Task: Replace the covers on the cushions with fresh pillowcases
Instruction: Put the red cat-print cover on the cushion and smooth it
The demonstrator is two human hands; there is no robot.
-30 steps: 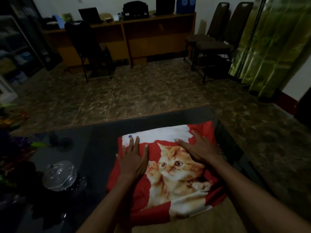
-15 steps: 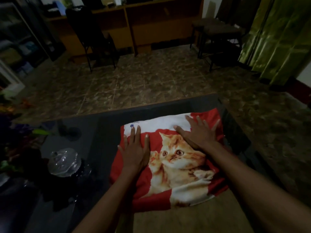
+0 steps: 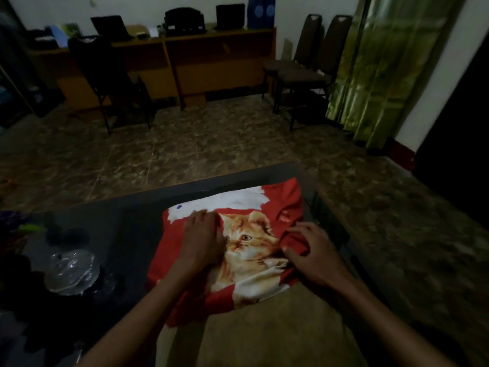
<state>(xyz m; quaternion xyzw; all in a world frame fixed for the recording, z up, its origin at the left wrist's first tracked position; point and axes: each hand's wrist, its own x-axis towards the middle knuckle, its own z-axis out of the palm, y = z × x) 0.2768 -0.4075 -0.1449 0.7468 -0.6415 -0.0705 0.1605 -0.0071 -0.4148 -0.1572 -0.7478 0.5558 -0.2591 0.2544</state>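
Two hands are on the job. My left hand (image 3: 202, 241) lies flat and spread on the left half of the red pillowcase (image 3: 238, 250) with the printed kitten, pressing it down. My right hand (image 3: 308, 256) has its fingers curled, the grip pinching a bunched fold of red cloth at the cover's right edge.

The pillowcase lies on the dark surface (image 3: 127, 229), its far end flat with a white patch along the far edge, its near end rumpled and draped over the far part of a tan cushion (image 3: 264, 332) that sits just in front of me. Whether the cushion's far end is already inside the cover or only under it I cannot tell; the light is dim and the opening is hidden in the folds.

I judge that I'm partway through dressing this cushion: the cover is laid out and I'm gathering its edge to find or widen the mouth. The next move calls for both hands at the near hem, one layer lifted clear of the other so the opening gapes, then the cloth drawn toward me over the cushion's corners while the filling is fed in evenly.

A clear glass lid (image 3: 71, 271) sits on the left, well apart from the work.
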